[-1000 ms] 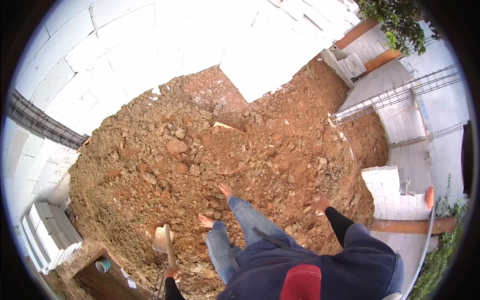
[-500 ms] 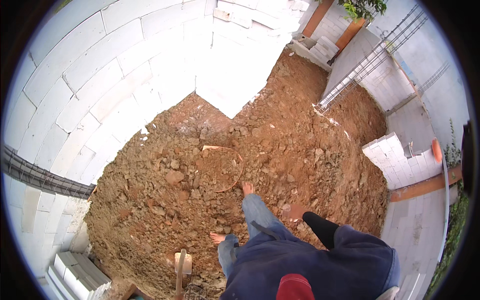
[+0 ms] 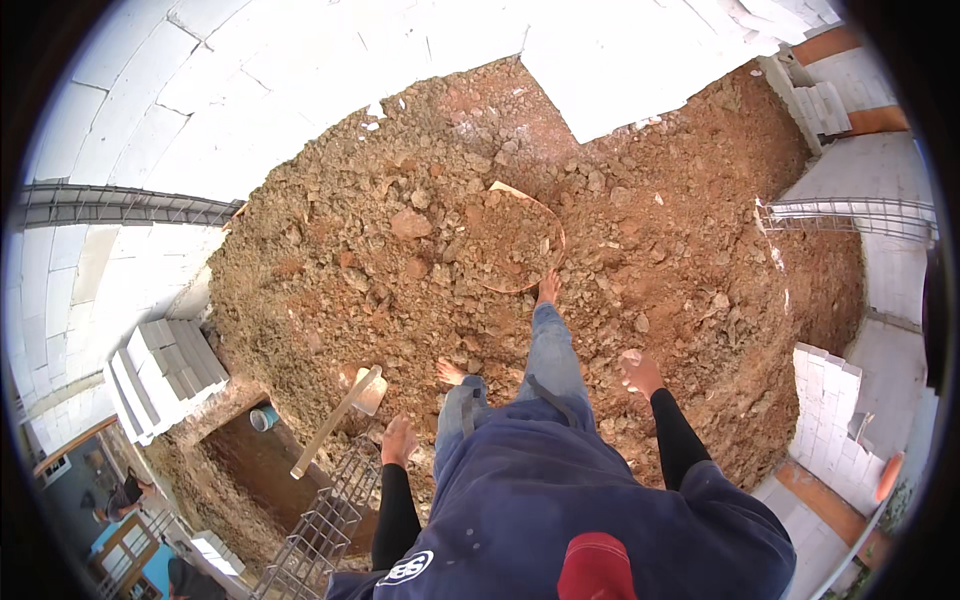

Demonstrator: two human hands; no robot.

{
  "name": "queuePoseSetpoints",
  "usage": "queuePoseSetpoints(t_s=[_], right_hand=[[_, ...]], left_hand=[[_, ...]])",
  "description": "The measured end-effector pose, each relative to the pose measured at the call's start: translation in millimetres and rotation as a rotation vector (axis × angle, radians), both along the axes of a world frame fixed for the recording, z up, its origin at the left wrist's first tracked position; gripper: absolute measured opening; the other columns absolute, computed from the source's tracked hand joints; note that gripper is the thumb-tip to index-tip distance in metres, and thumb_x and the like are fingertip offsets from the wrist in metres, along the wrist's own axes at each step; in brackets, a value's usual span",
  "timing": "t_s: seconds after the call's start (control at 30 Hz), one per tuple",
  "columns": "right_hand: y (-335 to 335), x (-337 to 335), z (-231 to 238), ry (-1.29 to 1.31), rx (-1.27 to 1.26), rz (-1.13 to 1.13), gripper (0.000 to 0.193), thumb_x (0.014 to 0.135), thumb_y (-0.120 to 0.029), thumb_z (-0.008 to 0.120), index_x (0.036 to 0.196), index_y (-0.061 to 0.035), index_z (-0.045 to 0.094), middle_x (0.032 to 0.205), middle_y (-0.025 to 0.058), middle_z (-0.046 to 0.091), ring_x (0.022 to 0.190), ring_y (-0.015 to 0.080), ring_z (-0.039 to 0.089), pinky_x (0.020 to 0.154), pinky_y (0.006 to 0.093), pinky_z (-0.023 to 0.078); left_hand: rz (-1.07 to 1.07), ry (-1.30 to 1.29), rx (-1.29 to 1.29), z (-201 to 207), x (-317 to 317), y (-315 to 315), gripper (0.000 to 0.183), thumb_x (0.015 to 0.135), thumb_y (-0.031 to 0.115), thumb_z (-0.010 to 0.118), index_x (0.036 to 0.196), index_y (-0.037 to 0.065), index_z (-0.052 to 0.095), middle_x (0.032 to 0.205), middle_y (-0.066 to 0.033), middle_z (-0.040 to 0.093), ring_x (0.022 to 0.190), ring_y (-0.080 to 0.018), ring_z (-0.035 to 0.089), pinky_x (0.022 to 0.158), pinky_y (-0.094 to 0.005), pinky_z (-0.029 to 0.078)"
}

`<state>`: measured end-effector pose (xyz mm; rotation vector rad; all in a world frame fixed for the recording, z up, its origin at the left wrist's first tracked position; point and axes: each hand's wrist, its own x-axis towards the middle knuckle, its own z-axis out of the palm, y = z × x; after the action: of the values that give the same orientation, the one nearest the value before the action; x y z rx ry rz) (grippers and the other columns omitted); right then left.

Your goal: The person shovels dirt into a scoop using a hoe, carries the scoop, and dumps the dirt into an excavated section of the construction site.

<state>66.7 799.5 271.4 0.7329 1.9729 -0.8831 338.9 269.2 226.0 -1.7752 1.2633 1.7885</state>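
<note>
My left hand (image 3: 399,441) hangs low beside my body, fingers loosely bent, with nothing visible in it. Just left of it are a long-handled tool's wooden handle (image 3: 325,438) and its flat pale blade (image 3: 371,391), which lies on the soil. Out to the right, my right hand (image 3: 640,372) is held over the rubble with its fingers curled. Something small and pale shows at its fingertips; its kind is not clear. My bare feet (image 3: 549,288) stand on the clods, the forward one touching a thin curved orange strip (image 3: 563,245).
White block walls (image 3: 330,65) surround the uneven soil (image 3: 680,260). At lower left are stacked blocks (image 3: 175,365), a pit (image 3: 245,450) with a bucket (image 3: 264,418), and a steel rebar cage (image 3: 325,515). Another cage (image 3: 850,215) juts at right. A person (image 3: 128,495) is beyond the pit.
My view has swung toward the lower left, bringing the pit, bucket and rebar cage into sight. My left hand has come into view, and my right hand has moved forward and outward.
</note>
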Motion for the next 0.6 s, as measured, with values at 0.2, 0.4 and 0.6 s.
queuePoseSetpoints(t_s=[0.2,0.4,0.6], right_hand=[[19,-140,-59,0.045,-0.039,0.142,0.046,0.101,-0.038,0.052,0.132,-0.0046,0.056,0.097,0.0112,0.070,0.062,0.0174,0.064,0.056,0.0311,0.053],[-26,-289,-174,0.105,-0.106,-0.032,0.047,0.103,-0.038,0.047,0.131,-0.0018,0.057,0.105,0.0123,0.070,0.074,0.0187,0.068,0.065,0.0320,0.055],[-90,-382,-357,0.282,-0.131,0.116,0.047,0.100,-0.037,0.050,0.131,-0.0029,0.060,0.106,0.0155,0.071,0.092,0.0231,0.070,0.079,0.0353,0.053]], left_hand=[[0.028,0.125,-0.303,0,-81,16,0.056,0.099,0.046,0.053,0.134,0.003,0.050,0.124,-0.0140,0.057,0.108,-0.0248,0.056,0.087,-0.0348,0.046],[0.169,0.208,-0.078,-89,-293,66,0.078,0.101,0.058,0.041,0.150,-0.002,0.031,0.152,-0.0251,0.036,0.145,-0.0359,0.030,0.118,-0.0473,0.022],[0.201,-0.068,0.357,-301,-340,146,0.086,0.100,0.063,0.031,0.153,-0.004,0.021,0.158,-0.0242,0.024,0.149,-0.0360,0.020,0.120,-0.0503,0.016]])
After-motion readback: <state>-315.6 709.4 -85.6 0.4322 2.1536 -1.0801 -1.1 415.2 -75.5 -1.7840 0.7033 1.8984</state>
